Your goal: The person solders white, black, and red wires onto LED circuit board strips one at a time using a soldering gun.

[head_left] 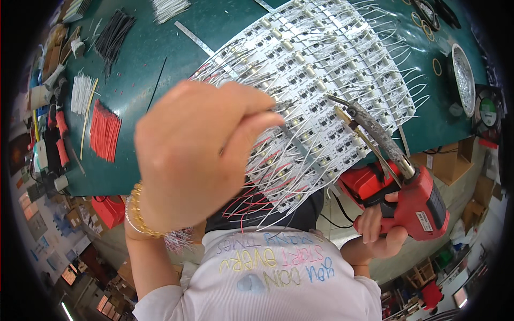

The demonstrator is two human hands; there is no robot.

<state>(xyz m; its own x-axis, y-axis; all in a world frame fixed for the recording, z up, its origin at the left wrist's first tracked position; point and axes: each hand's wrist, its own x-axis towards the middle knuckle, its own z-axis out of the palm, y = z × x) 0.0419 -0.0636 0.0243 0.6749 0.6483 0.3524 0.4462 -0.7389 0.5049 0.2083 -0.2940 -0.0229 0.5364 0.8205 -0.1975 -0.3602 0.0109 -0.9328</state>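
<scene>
Across the green table lies a large white circuit-board panel [326, 69] with rows of small components and many thin white, red and dark wires standing off it. Over its near-left part hovers my left hand [193, 144], thumb and forefinger pinched together; whatever sits between the fingertips is too small to make out. My right hand [377, 230] grips a red soldering gun [423, 206] by its handle, below the panel's near-right edge. The gun's grey tip and brass-coloured feed tube reach up over the boards, slightly right of my left fingertips.
Bundles of black wires [114, 37], white wires [83, 93] and red wires [105, 131] lie on the table's left side. A metal strip [195, 38] pokes from under the panel. At right are a round metal dish [463, 80], a spool [487, 113] and rubber bands [425, 29].
</scene>
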